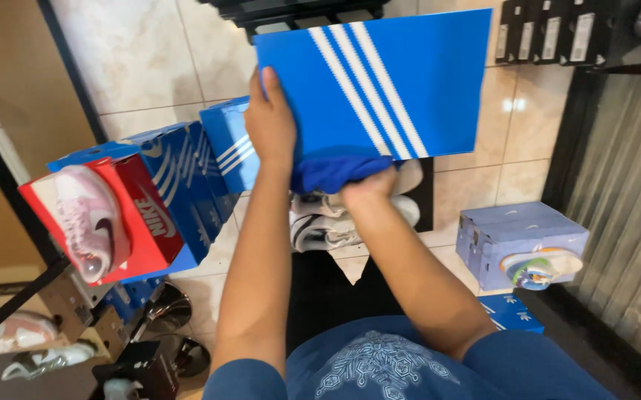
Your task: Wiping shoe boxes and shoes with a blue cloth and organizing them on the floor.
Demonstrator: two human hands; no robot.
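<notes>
Over the floor point(150, 59) you gripped the lid point(387, 81) edge with your left hand point(270, 122), tilting it clear while your right hand point(368, 189) closed on the cloth point(331, 172) above the shoes point(320, 222).

both bare arms reached forward from short blue sleeves. the left hand point(270, 122) was raised higher, fingers pointing up, back toward the camera. the right hand point(368, 189) sat lower, knuckles up, fingers curled under and hidden.

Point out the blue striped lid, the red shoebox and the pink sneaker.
Blue lid point(424, 67), head view, flat top.
Red shoebox point(146, 222), head view, side panel.
Pink sneaker point(87, 218), head view, upper.
</notes>
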